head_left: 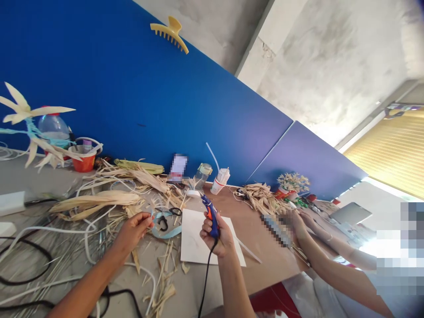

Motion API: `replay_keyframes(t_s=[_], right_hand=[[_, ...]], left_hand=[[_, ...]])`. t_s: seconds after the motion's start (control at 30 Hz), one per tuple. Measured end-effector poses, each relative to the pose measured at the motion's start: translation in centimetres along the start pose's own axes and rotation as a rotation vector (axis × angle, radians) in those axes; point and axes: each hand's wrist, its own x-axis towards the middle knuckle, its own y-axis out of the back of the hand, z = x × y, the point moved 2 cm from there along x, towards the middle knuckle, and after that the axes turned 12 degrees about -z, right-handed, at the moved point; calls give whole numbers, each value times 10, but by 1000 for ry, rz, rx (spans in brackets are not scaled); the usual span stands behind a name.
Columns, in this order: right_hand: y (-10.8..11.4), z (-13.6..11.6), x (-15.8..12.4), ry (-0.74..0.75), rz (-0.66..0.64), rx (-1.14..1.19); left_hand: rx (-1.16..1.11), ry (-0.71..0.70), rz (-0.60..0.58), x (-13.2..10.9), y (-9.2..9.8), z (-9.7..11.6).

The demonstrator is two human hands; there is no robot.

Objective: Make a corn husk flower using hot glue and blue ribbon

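My right hand (218,236) is wrapped round a blue hot glue gun (212,221) with an orange trigger, its nozzle pointing up and away. A black cord hangs from the grip. The fingertips of my left hand (137,227) are pinched at a small pale corn husk piece (153,206), mostly hidden by the fingers. A light-blue ribbon (168,234) curves beside that hand; whether it is attached to the husk piece I cannot tell. Black-handled scissors (163,222) lie just past the fingertips. A white paper sheet (192,245) lies beneath my right hand.
Dried corn husks (102,201), scraps and white and black cables cover the left side. A red bucket (83,161), a clear cup (202,174) and a white cup (220,180) stand along the blue partition (132,88). At right, another person's arms (314,247) reach over the table.
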Motion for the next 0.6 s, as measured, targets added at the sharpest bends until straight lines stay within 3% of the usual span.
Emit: replay_keyframes(t_s=[0.27, 0.4, 0.6], right_hand=[[-36, -13, 2, 149, -239, -99], [-41, 1, 15, 277, -167, -318], [-20, 45, 29, 190, -104, -636]], left_hand=[[8, -21, -6, -5, -2, 1], [5, -18, -14, -4, -1, -1], [-15, 7, 21, 3, 1, -8]])
